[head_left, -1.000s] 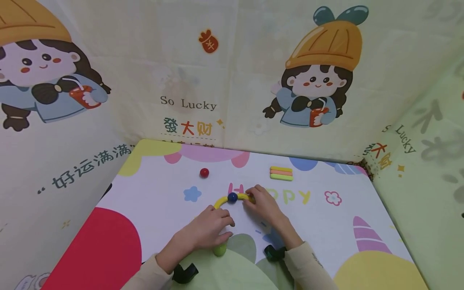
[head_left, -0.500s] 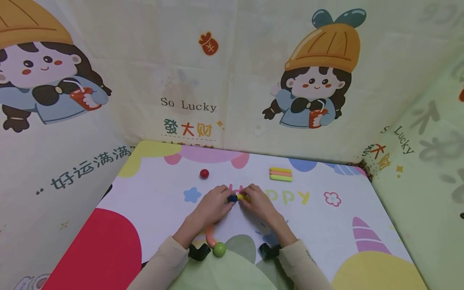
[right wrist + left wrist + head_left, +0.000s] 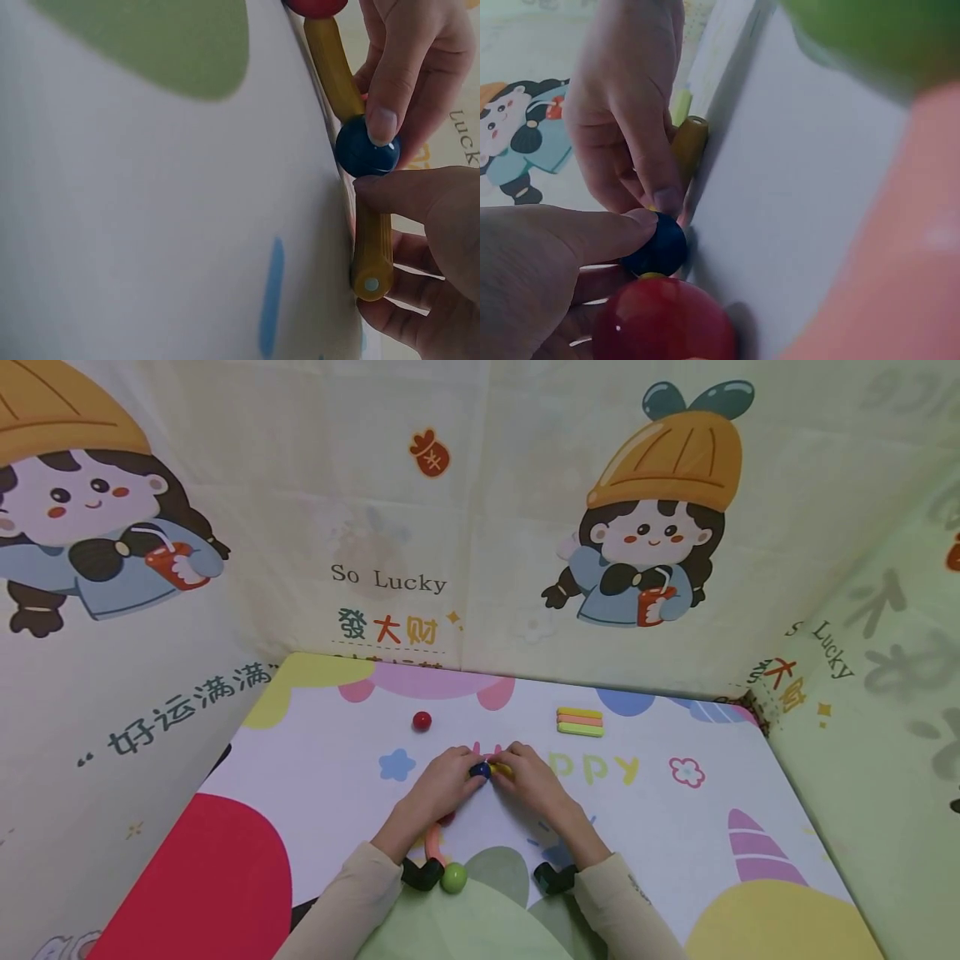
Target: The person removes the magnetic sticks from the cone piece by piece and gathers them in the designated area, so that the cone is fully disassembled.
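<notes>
My left hand [image 3: 442, 783] pinches a dark blue ball [image 3: 364, 154] with its thumb and fingers. My right hand [image 3: 534, 783] grips a yellow stick [image 3: 373, 244], whose upper end meets the blue ball; a pale round dot shows on its other end. In the right wrist view, a second yellow stick [image 3: 330, 64], slightly curved, joins the blue ball to a red ball [image 3: 664, 322]. Below my left hand in the head view, a curved pink-orange stick [image 3: 433, 843] runs from near that red ball to a green ball [image 3: 453, 878]. My left hand hides part of this chain.
Farther back lie a separate red ball [image 3: 422, 721] and several short sticks [image 3: 580, 722] side by side in yellow, orange and lime. The printed white tabletop [image 3: 315, 760] ends at a patterned cloth wall [image 3: 510, 652]. Black wrist devices [image 3: 555, 878] sit at both cuffs.
My left hand has moved up and away from beside the green ball to the blue ball, which it now pinches. My right hand stays nearly in place at the yellow stick.
</notes>
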Motion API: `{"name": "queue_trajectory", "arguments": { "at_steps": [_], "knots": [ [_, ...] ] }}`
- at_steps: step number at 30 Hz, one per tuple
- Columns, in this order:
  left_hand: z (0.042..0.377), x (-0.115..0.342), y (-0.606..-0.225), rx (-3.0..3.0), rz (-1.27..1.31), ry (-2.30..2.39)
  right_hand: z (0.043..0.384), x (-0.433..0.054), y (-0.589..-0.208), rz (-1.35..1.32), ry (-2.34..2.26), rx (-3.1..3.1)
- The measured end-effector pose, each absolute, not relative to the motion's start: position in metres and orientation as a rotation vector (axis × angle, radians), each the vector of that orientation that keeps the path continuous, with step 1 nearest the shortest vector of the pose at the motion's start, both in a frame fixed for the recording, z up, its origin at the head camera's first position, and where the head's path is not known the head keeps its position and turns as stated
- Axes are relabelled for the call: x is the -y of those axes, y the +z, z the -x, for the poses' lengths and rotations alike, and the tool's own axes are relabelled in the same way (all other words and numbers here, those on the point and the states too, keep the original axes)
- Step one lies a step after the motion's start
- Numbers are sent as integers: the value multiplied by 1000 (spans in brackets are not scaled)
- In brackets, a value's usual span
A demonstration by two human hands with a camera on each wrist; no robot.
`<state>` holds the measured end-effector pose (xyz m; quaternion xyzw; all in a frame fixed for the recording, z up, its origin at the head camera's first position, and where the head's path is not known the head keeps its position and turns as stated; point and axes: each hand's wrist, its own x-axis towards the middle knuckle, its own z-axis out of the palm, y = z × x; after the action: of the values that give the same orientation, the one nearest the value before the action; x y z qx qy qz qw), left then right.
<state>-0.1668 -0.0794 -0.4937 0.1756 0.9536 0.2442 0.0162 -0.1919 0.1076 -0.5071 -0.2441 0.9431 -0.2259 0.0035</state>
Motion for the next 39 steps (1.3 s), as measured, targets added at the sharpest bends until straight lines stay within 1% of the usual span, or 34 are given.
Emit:
{"name": "queue_trajectory", "arguments": {
  "at_steps": [10, 19, 29, 39],
  "knots": [
    [167, 79, -500, -2970, -519, 811, 191, -108, -508, 780, -701, -2954],
    [167, 80, -502, -2976, -524, 868, 192, -108, -507, 651, -747, -2938],
    [166, 82, -505, -2964, -522, 921, 190, -110, -507, 620, -731, -2933],
    [167, 83, -507, -2937, -493, 945, 188, -121, -504, 426, -760, -2904]
  ]
}}
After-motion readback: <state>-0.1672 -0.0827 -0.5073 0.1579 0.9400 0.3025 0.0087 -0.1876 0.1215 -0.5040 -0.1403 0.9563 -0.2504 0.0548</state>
